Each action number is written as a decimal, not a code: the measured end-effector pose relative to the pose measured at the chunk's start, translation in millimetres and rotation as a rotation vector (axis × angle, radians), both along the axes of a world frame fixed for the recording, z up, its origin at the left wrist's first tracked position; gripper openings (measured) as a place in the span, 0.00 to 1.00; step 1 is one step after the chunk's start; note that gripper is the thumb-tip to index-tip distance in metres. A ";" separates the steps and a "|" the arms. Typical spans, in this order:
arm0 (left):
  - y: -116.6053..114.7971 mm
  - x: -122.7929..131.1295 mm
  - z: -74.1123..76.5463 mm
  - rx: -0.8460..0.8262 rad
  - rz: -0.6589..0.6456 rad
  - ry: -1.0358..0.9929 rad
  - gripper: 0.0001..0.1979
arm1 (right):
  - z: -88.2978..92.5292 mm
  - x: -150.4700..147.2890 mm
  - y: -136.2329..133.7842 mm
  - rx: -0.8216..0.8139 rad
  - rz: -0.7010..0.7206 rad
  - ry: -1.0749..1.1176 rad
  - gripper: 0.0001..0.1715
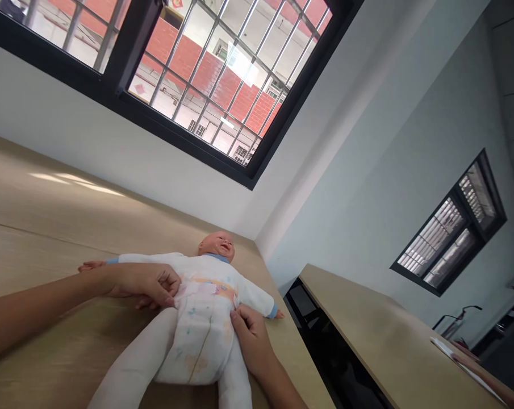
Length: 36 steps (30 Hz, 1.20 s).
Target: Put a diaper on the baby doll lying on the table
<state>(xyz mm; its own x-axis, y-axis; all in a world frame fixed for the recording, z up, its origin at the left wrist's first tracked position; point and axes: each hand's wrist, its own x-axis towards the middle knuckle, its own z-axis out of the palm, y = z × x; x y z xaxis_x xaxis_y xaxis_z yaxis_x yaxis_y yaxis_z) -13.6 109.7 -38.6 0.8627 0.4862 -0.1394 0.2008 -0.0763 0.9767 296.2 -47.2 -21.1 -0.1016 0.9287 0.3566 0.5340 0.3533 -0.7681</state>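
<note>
Here, a doll's diaper sits between left hand and right hand.

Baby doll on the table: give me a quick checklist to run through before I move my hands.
Baby doll lying on its back on the table: ok.
Diaper on the doll: ok.
Left hand on the diaper's waist: ok.
Right hand on the diaper's side: ok.
Diaper tabs fastened: cannot tell.
Doll's hand well away from the table edge: not ok, it lies close to the edge.
</note>
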 end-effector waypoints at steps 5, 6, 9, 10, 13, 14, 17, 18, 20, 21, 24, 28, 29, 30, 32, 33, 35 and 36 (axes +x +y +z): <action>-1.7 2.3 -1.6 -0.041 0.043 -0.036 0.21 | 2.1 -2.2 -2.2 -0.010 -0.002 0.015 0.26; -2.8 2.8 -0.6 -0.039 0.042 -0.044 0.22 | 2.6 -2.7 -2.5 -0.013 -0.006 0.019 0.27; -7.1 3.3 3.8 -0.034 0.035 -0.059 0.24 | 3.9 -3.4 -3.1 -0.023 -0.010 0.025 0.27; -8.3 3.1 5.0 -0.033 0.032 -0.063 0.23 | 4.1 -3.5 -3.2 -0.024 -0.008 0.024 0.27; -9.6 2.4 6.3 -0.032 0.027 -0.062 0.23 | 4.4 -3.6 -3.4 -0.020 -0.003 0.024 0.27; -9.1 2.2 5.8 -0.036 0.026 -0.061 0.23 | 4.4 -3.7 -3.4 -0.020 -0.002 0.025 0.27; -6.5 2.7 2.9 -0.052 0.025 -0.062 0.23 | 5.0 -4.4 -3.9 -0.024 0.000 0.028 0.28; -5.7 3.0 2.1 -0.056 0.025 -0.061 0.23 | 5.3 -4.7 -4.0 -0.027 0.001 0.029 0.28; -4.8 3.5 1.4 -0.058 0.026 -0.060 0.23 | 5.7 -4.9 -4.1 -0.027 0.000 0.030 0.28; -4.7 3.6 1.5 -0.056 0.025 -0.058 0.24 | 5.8 -4.8 -4.0 -0.026 -0.001 0.029 0.28; -5.3 3.6 2.7 -0.041 0.024 -0.054 0.24 | 5.5 -3.8 -3.4 -0.023 -0.004 0.025 0.28; -7.7 3.3 5.6 -0.036 0.055 -0.033 0.24 | 5.1 -3.2 -3.1 -0.030 -0.005 0.025 0.28; -8.7 3.2 6.7 -0.036 0.059 -0.026 0.24 | 5.2 -3.4 -3.2 -0.034 -0.006 0.026 0.28; -9.8 3.1 7.9 -0.036 0.059 -0.019 0.24 | 5.3 -3.8 -3.5 -0.039 -0.007 0.028 0.28; -11.9 2.9 10.3 -0.034 0.054 -0.011 0.24 | 5.8 -4.5 -3.9 -0.044 -0.008 0.029 0.28; -12.7 2.9 11.3 -0.032 0.054 -0.011 0.24 | 6.1 -4.9 -4.1 -0.044 -0.010 0.028 0.28; -13.8 2.9 12.8 -0.022 0.057 -0.012 0.23 | 6.7 -5.3 -4.2 -0.038 -0.015 0.021 0.28; -14.1 2.9 13.4 -0.014 0.058 -0.012 0.23 | 6.9 -5.4 -4.2 -0.035 -0.016 0.018 0.28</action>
<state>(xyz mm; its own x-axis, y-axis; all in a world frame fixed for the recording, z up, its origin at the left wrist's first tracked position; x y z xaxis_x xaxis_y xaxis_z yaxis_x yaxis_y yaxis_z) -10.7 95.6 -25.2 0.8348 0.5334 -0.1362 0.1926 -0.0512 0.9799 290.8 -51.4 -14.2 -0.0800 0.9423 0.3252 0.5253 0.3171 -0.7896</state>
